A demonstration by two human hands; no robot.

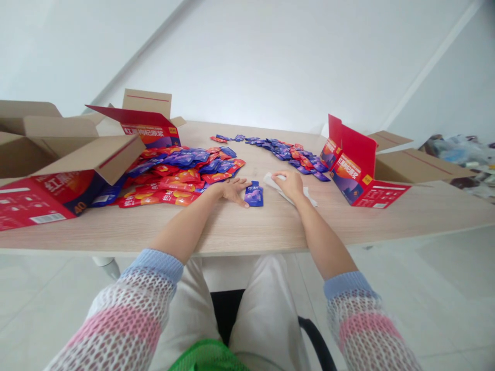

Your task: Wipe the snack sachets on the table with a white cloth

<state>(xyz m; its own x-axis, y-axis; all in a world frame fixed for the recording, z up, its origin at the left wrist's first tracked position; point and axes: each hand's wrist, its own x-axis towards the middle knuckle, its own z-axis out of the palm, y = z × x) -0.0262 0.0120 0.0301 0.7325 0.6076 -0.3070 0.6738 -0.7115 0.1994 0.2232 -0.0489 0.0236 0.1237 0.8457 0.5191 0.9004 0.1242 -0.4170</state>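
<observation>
A blue-purple sachet [254,196] lies flat on the table in front of me. My left hand [234,191] rests at its left edge, fingers spread and touching it, without gripping anything. Just to the right, my right hand [289,184] is closed in a pinch on a white tissue [271,181]. Part of the tissue is hidden under the hand, and its other end shows on the table to the right. Beside my left hand spreads a large pile of red and blue-purple sachets [176,178].
A second group of sachets [284,150] runs across the table's back right. Open red cartons stand around: one at the front left [50,198], one behind the pile [149,129], one at the right [358,178]. The table's front edge [247,252] is close to my legs.
</observation>
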